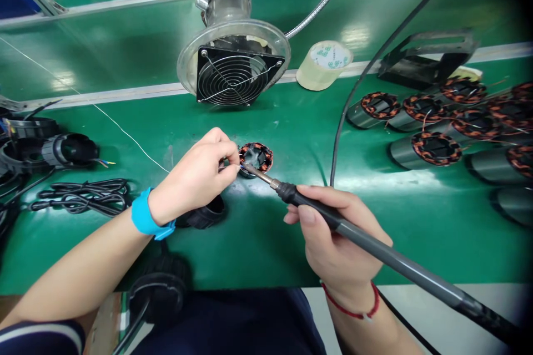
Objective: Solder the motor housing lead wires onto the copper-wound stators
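My right hand (pixel 339 233) is wrapped round the dark grip of a soldering iron (pixel 308 198). The iron's metal tip reaches to the left edge of a stator (pixel 262 156) with copper windings, and whitish smoke shows over it. At that same edge my left hand (pixel 204 172) is closed in a pinch. A thin silvery strand of solder wire (pixel 129 136) runs in from the upper left to this hand. Small wire ends show at the fingertips, partly hidden. Below the left wrist lies a black round housing (pixel 206 213), partly covered by the arm.
A fume extractor with a fan grille (pixel 233 80) hangs behind the stator. A tape roll (pixel 325 64) stands beside it. Several stators (pixel 433 150) crowd the right, near a black frame (pixel 428 58). Black housings (pixel 75 150) and a coiled cable (pixel 83 197) lie left. Another black part (pixel 158 288) sits near the front edge.
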`<move>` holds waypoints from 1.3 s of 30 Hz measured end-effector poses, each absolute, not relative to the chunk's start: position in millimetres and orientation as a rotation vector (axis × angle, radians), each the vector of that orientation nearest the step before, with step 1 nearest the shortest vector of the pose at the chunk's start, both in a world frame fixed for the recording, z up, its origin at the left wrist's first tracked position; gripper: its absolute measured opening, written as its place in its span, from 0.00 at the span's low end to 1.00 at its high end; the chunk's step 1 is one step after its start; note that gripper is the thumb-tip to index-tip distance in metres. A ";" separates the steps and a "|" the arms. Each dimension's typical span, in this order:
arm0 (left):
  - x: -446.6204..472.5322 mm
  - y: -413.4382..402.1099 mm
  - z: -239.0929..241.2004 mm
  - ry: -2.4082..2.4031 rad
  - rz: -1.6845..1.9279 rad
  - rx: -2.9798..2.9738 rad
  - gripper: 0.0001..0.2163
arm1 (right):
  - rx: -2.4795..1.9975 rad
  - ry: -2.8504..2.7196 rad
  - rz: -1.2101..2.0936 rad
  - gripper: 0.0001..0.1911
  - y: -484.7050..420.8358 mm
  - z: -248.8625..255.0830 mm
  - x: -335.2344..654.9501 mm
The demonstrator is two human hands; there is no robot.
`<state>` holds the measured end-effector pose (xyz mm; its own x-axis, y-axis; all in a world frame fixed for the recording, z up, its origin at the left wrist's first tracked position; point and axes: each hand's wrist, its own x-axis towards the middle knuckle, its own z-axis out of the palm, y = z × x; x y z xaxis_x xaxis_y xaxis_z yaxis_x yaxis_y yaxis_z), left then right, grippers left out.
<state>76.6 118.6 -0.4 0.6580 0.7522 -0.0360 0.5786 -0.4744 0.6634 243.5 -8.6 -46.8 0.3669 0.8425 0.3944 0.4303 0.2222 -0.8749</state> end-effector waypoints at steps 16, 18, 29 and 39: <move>78.3 117.7 -2.4 1.066 0.363 2.196 0.07 | -1.272 -1.345 0.260 0.16 -13.6 -58.3 238.3; 78.6 117.7 -2.7 1.071 0.364 2.193 0.07 | -1.256 -1.370 0.238 0.17 -13.4 -59.5 238.8; 79.3 117.0 -2.8 1.107 0.363 2.172 0.07 | -1.204 -1.385 0.249 0.20 -13.4 -63.4 239.0; 80.2 116.9 -2.8 1.115 0.373 2.164 0.07 | -1.205 -1.398 0.234 0.19 -12.3 -63.5 237.2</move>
